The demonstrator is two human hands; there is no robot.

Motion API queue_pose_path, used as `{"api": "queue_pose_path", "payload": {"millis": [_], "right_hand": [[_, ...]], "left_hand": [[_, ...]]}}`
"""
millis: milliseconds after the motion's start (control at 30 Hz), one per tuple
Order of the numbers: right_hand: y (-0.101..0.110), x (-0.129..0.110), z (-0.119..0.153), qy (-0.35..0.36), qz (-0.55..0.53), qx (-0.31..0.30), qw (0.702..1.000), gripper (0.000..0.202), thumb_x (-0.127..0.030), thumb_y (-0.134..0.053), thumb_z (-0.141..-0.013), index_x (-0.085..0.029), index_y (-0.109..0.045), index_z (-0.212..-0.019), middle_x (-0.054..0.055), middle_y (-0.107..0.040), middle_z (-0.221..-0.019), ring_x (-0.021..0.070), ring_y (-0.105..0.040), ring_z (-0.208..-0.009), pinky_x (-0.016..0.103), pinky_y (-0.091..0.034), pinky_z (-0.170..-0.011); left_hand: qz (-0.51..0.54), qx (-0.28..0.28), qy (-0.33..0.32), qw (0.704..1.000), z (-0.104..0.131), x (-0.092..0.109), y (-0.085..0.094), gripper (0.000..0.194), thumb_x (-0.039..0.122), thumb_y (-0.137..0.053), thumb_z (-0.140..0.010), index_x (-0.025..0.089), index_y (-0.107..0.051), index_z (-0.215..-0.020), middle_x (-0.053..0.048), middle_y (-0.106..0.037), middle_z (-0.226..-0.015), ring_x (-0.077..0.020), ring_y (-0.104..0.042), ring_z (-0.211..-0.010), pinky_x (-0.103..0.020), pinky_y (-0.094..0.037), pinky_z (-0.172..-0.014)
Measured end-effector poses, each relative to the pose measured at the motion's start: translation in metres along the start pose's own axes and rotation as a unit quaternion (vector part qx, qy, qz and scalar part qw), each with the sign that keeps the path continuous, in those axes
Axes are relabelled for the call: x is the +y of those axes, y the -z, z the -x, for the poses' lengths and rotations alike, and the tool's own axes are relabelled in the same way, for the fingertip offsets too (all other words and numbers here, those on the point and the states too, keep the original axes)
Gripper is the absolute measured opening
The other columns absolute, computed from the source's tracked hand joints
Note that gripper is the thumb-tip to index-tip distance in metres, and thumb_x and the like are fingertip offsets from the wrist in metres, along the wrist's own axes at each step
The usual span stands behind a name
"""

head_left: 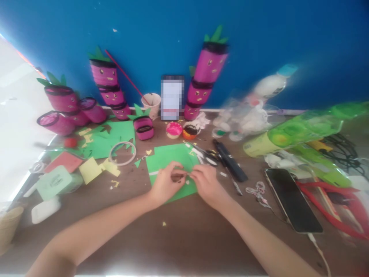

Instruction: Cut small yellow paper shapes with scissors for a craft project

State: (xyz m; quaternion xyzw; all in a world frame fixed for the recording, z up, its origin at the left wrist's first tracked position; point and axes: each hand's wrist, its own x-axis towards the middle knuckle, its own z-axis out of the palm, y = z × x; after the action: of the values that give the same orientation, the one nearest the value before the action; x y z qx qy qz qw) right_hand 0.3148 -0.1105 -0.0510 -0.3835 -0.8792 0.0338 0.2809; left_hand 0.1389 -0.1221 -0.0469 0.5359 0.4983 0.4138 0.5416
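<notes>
Both hands meet above a green sheet (pixel 164 156) at the middle of the table. My left hand (pixel 168 182) has its thumb and fingers curled together around something small and dark, too small to name. Close beside it, my right hand (pixel 205 182) pinches with thumb and forefinger; what it grips, if anything, is too small to make out. A small pale scrap lies on the green sheet between the hands. Just behind the right hand are scissors (pixel 211 157) with dark handles.
Purple cups with faces and green leaves (pixel 111 94) stand along the blue wall. Paint bowls (pixel 174 130), a tape ring (pixel 122 154) and yellow paper (pixel 90 170) lie around. At right are a black phone (pixel 292 200), a dark cutter-like tool (pixel 230 161) and a green bottle (pixel 300 129).
</notes>
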Motion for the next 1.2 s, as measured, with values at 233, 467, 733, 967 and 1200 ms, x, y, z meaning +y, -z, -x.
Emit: {"api": "queue_pose_path", "payload": {"millis": [233,467,733,967,1200], "right_hand": [[0.0005,-0.0018,-0.0013,0.0,-0.022,0.01,1.0,0.014,-0.01,-0.044,-0.085,-0.019,-0.054,-0.09,0.009,-0.056,-0.093,0.0217,-0.05,-0.089,0.039,-0.038,-0.079],[0.001,-0.0036,-0.0031,-0.022,-0.053,0.015,0.998,0.013,-0.012,-0.044,-0.086,-0.02,-0.053,-0.089,0.009,-0.054,-0.092,0.0219,-0.05,-0.087,0.038,-0.04,-0.077],[0.002,-0.0057,-0.0047,-0.032,-0.058,0.025,0.997,0.011,-0.011,-0.049,-0.082,-0.02,-0.051,-0.088,0.008,-0.053,-0.088,0.0219,-0.049,-0.086,0.039,-0.042,-0.076],[0.0024,-0.0078,-0.0075,-0.049,-0.071,0.079,0.993,0.013,-0.011,-0.056,-0.078,-0.022,-0.053,-0.086,0.006,-0.053,-0.087,0.0204,-0.052,-0.085,0.037,-0.045,-0.074],[0.0021,-0.0082,-0.0087,-0.064,-0.096,0.1,0.988,0.018,-0.011,-0.057,-0.077,-0.022,-0.056,-0.091,0.007,-0.053,-0.089,0.0199,-0.054,-0.085,0.037,-0.048,-0.073]], "left_hand": [[-0.013,-0.006,0.001,1.0,-0.0001,0.0012,0.0005,0.023,0.011,-0.059,-0.07,0.02,-0.048,-0.088,-0.003,-0.072,-0.085,-0.0162,-0.069,-0.078,-0.027,-0.056,-0.072],[-0.016,-0.009,-0.008,1.0,0.0,0.0026,0.0002,0.022,0.011,-0.059,-0.07,0.02,-0.049,-0.088,-0.003,-0.072,-0.084,-0.0162,-0.069,-0.077,-0.027,-0.056,-0.071],[-0.025,-0.016,-0.011,1.0,0.0004,0.0037,0.0003,0.023,0.01,-0.059,-0.069,0.02,-0.048,-0.087,-0.003,-0.071,-0.084,-0.016,-0.068,-0.078,-0.027,-0.056,-0.073],[0.0,-0.017,-0.005,1.0,-0.0002,0.0075,0.0,0.02,0.017,-0.061,-0.072,0.02,-0.047,-0.086,-0.004,-0.07,-0.082,-0.0152,-0.068,-0.072,-0.027,-0.056,-0.07],[0.032,-0.009,0.0,0.999,-0.0011,0.0057,-0.0001,0.02,0.018,-0.061,-0.072,0.019,-0.046,-0.087,-0.003,-0.07,-0.078,-0.0135,-0.067,-0.069,-0.026,-0.056,-0.068]]}}
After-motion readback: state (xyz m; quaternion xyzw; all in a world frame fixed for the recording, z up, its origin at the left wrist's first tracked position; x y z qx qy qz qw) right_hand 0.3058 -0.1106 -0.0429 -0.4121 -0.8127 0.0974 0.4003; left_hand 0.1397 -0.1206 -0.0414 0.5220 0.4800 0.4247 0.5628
